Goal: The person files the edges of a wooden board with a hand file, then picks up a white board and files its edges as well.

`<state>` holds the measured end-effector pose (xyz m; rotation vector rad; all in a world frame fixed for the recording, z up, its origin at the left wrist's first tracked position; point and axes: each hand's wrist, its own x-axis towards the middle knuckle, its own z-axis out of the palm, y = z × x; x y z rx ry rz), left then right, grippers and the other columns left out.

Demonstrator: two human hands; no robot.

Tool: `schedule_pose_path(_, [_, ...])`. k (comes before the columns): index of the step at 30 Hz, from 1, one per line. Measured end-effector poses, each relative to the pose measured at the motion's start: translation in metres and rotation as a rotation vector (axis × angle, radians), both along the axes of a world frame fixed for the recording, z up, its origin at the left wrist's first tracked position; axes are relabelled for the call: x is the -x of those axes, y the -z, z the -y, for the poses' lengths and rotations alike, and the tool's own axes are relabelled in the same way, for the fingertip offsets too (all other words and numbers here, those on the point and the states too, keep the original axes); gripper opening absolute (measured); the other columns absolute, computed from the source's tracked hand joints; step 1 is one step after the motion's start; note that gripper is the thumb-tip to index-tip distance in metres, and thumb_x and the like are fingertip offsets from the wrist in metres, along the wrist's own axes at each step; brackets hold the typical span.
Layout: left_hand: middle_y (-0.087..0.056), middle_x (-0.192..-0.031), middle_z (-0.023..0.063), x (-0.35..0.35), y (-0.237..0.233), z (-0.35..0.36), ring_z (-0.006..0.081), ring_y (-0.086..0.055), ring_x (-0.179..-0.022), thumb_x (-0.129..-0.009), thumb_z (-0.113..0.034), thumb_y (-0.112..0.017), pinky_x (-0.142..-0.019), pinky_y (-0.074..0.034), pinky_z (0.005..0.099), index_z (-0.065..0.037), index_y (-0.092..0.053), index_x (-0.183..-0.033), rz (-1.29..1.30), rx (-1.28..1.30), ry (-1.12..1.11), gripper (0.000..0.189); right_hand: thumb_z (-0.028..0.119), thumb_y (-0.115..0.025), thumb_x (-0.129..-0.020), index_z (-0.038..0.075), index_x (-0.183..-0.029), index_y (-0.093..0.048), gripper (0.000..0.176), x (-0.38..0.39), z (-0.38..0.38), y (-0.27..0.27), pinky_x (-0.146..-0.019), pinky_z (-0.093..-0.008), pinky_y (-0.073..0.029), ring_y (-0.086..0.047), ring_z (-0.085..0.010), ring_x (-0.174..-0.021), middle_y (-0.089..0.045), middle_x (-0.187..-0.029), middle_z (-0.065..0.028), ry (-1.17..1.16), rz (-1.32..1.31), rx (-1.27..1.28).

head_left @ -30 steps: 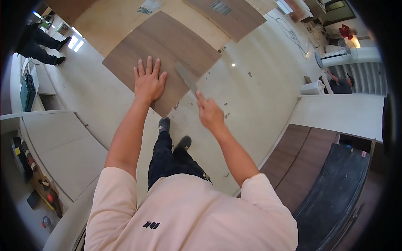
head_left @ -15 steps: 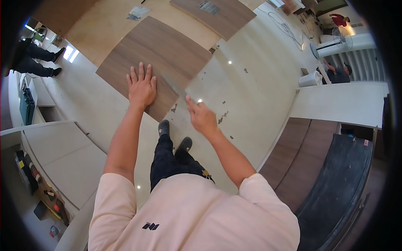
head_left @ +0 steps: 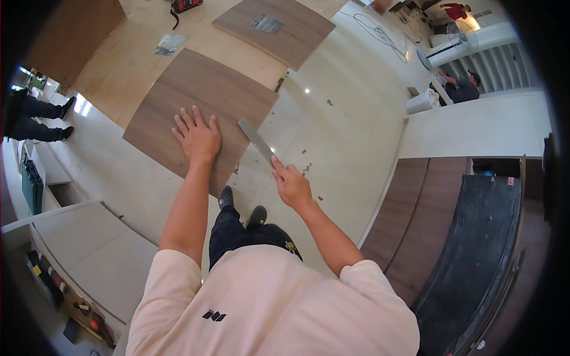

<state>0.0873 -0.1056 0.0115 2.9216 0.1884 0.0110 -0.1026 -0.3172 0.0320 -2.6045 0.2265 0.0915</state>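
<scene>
A brown wood-grain board (head_left: 166, 124) lies in front of me, its near end close to my shoes. My left hand (head_left: 199, 141) rests flat on its face, fingers spread. In my right hand (head_left: 293, 187) is a flat grey metal file (head_left: 256, 141), the index finger stretched along it. The file slants up and left, its far end at the board's right edge; whether it touches cannot be made out. A second wood-grain board (head_left: 285, 35) with a silvery packet (head_left: 266, 24) on it lies farther off.
Pale plywood (head_left: 142, 65) lies under the boards, with a red-and-black tool (head_left: 185, 6) on it. Dark scraps dot the glossy floor (head_left: 338, 136). Cabinets flank me, the left one (head_left: 89, 243) holding tools. One person stands at left; others are at upper right, near a fan (head_left: 424, 58).
My right hand and the file, blurred over the board earlier, have drawn back rightward from it. The left hand stays on the board. The view has shifted slightly.
</scene>
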Motion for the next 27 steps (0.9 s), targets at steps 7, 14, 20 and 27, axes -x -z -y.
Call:
schedule_pose_path(7, [-0.013, -0.17, 0.016, 0.003, -0.018, 0.005, 0.0376, -0.006, -0.157, -0.103, -0.056, -0.034, -0.125, -0.001, 0.0532, -0.015, -0.023, -0.163, -0.103, -0.006, -0.007, 0.073, 0.027, -0.062, -0.099, 0.032, -0.143, -0.058, 0.045, -0.004, 0.004, 0.005, -0.064, -0.0453, -0.053, -0.061, -0.0337, -0.069, -0.055, -0.078, -0.0096, -0.057, 0.011, 0.035])
schedule_pose_path(14, [-0.016, -0.169, 0.0155, 0.002, -0.003, 0.004, 0.0401, -0.011, -0.156, -0.103, -0.059, -0.034, -0.125, -0.005, 0.0539, -0.016, -0.027, -0.162, -0.031, -0.051, -0.002, 0.073, 0.029, -0.06, -0.1, 0.033, -0.142, -0.059, 0.042, -0.087, 0.019, 0.012, -0.065, -0.0485, -0.053, -0.063, -0.038, -0.072, -0.058, -0.082, -0.0129, -0.114, 0.105, -0.003])
schedule_pose_path(20, [-0.013, -0.17, 0.0133, 0.003, -0.004, 0.004, 0.0384, -0.007, -0.156, -0.103, -0.058, -0.033, -0.126, -0.003, 0.0527, -0.017, -0.024, -0.162, -0.054, -0.055, -0.004, 0.072, 0.032, -0.059, -0.1, 0.035, -0.143, -0.057, 0.043, -0.033, 0.027, 0.015, -0.066, -0.0488, -0.054, -0.065, -0.038, -0.075, -0.06, -0.085, -0.0137, -0.168, 0.022, -0.02])
schedule_pose_path(27, [-0.015, -0.17, 0.0133, -0.002, -0.006, 0.004, 0.0394, -0.009, -0.156, -0.103, -0.057, -0.032, -0.126, -0.004, 0.0532, -0.016, -0.024, -0.162, -0.049, -0.056, -0.001, 0.072, 0.029, -0.062, -0.098, 0.035, -0.143, -0.057, 0.045, -0.072, 0.026, 0.017, -0.065, -0.0485, -0.054, -0.064, -0.0373, -0.071, -0.058, -0.081, -0.0128, -0.188, 0.122, 0.019])
